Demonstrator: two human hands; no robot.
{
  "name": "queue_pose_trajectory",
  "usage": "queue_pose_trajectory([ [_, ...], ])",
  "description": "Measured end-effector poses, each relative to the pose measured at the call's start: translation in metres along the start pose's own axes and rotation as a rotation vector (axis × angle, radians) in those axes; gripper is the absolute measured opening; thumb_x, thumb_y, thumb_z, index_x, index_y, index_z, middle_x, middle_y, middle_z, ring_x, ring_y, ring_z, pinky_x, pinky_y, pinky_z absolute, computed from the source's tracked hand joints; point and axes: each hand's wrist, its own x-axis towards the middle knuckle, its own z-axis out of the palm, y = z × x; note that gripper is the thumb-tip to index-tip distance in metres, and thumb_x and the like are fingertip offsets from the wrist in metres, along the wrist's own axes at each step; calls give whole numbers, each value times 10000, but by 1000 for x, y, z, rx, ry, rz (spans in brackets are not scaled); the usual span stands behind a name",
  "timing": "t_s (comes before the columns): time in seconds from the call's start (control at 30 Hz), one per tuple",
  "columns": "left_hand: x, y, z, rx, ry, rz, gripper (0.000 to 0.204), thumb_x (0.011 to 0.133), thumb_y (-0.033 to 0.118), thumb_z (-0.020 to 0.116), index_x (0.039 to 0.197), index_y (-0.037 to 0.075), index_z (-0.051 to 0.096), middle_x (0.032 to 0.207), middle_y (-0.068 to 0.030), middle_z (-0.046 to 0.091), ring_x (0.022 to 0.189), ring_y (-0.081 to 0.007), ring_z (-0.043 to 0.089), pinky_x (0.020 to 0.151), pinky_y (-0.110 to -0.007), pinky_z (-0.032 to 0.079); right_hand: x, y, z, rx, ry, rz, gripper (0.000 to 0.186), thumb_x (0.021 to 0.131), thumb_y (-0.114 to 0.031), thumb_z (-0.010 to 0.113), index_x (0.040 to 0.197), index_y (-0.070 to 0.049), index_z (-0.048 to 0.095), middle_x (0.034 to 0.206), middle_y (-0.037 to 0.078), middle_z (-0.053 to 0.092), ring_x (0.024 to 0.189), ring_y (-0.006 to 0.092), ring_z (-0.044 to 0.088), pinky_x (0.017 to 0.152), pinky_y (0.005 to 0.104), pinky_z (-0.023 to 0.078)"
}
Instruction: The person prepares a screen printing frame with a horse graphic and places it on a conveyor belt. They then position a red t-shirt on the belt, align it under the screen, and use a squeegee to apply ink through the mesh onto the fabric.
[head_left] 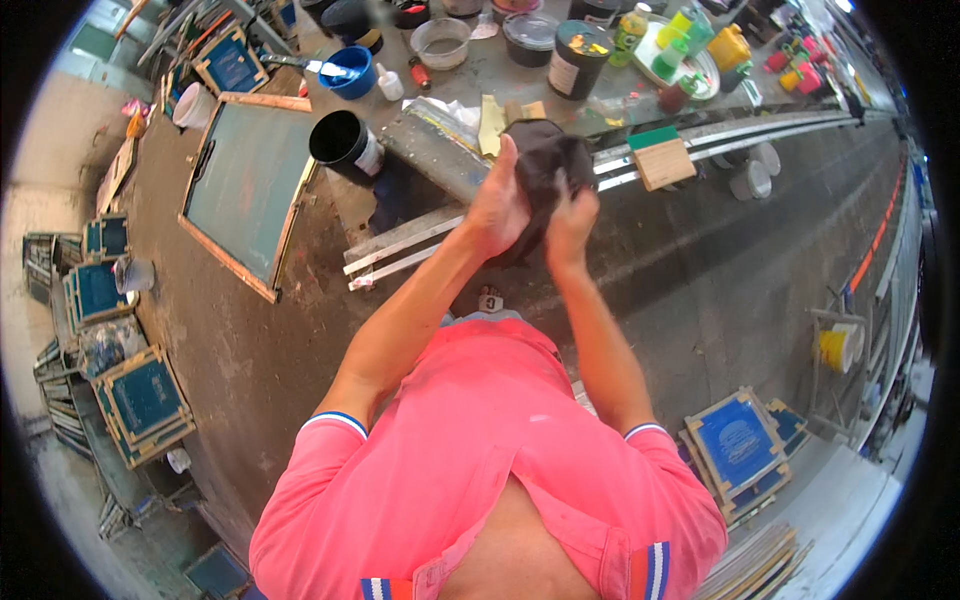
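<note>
A crumpled dark brown-black cloth (548,160) is bunched between my two hands, held up in front of the table edge. My left hand (497,208) grips its left side, thumb pointing up, with the other fingers partly hidden behind the cloth. My right hand (572,222) is closed on the lower right of the cloth and slightly blurred. Just beyond the cloth lie a yellowish paper piece (491,125) and a paint-stained grey board (432,150). To the left stands a black bucket (345,145). A wooden squeegee with a green blade (662,160) rests on metal rails to the right.
Along the table (625,108) stand a dark paint tub (580,60), a blue bowl (347,75), a white bottle (390,84) and several coloured bottles. Metal rails (740,130) run along its near edge. A large framed screen (250,190) is at left; smaller framed screens (740,440) are lower right.
</note>
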Motion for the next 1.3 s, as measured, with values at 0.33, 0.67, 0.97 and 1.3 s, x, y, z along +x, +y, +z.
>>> queue_pose_trajectory([
  [0.33, -11, -11, -134, 438, 827, -120, 255, 883, 244, 697, 974, 34, 585, 937, -106, 652, 776, -147, 630, 569, -264, 458, 121, 72, 6, -475, -171, -223, 624, 877, -449, 635, 1240, 49, 542, 1174, 274, 611, 1116, 406, 575, 942, 430, 446],
  [0.67, -64, 7, -124, 347, 574, 252, 168, 861, 17, 653, 964, 35, 522, 907, -60, 640, 782, -127, 620, 679, -281, 529, -13, 77, 10, 194, -436, 329, 410, 942, -186, 618, 1282, 27, 531, 1117, 106, 659, 968, 157, 637, 786, 285, 512],
  [0.97, -168, 89, -128, 149, 341, 244, 373, 966, 141, 568, 1301, -14, 514, 1167, -82, 648, 1005, -138, 617, 895, -270, 485, -85, -35, 35, 444, -944, 237, 220, 816, -129, 760, 927, 2, 623, 803, 27, 634, 743, 100, 613, 651, 258, 518],
  [1.3, -313, 167, -199, 97, 239, 171, 394, 978, 322, 553, 1231, 20, 566, 1050, -47, 664, 868, -104, 633, 776, -284, 530, -213, -118, 163, 320, -1398, 195, 310, 891, -290, 684, 959, 8, 639, 812, 68, 662, 708, 135, 645, 607, 264, 526],
])
